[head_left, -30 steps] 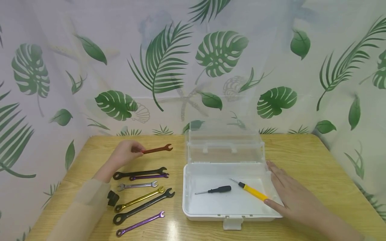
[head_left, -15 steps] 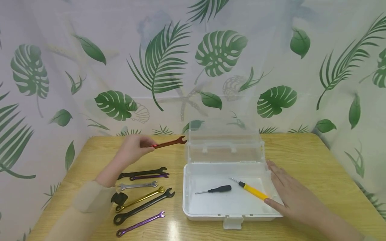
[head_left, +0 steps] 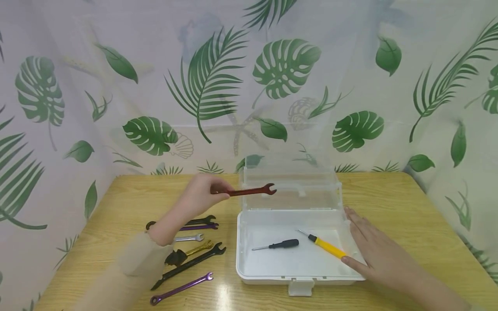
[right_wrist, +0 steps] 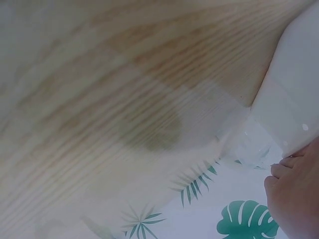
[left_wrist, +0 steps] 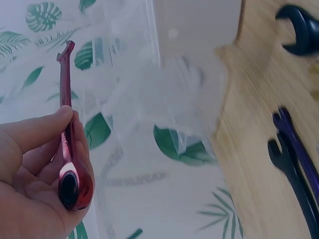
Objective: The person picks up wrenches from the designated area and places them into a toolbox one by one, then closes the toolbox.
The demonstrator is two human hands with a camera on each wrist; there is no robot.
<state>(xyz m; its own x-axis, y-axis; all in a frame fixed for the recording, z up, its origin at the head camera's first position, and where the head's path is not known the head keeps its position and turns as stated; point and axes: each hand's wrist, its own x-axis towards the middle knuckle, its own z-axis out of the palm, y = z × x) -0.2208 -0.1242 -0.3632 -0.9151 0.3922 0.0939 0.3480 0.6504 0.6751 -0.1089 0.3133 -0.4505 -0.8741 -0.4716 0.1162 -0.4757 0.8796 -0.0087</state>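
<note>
My left hand [head_left: 200, 196] pinches a red combination wrench [head_left: 249, 191] between thumb and fingers. Its open end points right, in front of the raised clear lid of a white toolbox [head_left: 268, 281]. In the left wrist view the ring end of the wrench [left_wrist: 76, 184] lies at the palm. My right hand [head_left: 381, 246] rests on the toolbox's right side, fingers straight along the outer wall and thumb over the rim. Inside lie a small black screwdriver [head_left: 288, 244] and a yellow-handled screwdriver [head_left: 328, 248]. In the right wrist view, fingers [right_wrist: 281, 172] touch the white box wall [right_wrist: 294, 84].
Left of the toolbox several wrenches lie on the wooden table [head_left: 393, 194]: black, purple, silver [head_left: 190, 238] and gold, partly hidden by my left arm. A purple wrench [head_left: 183, 288] lies nearest the front. A leaf-patterned curtain [head_left: 218, 86] hangs behind.
My left hand has carried the red wrench rightward from above the table's back left to in front of the lid. The right hand and the two screwdrivers have stayed in place.
</note>
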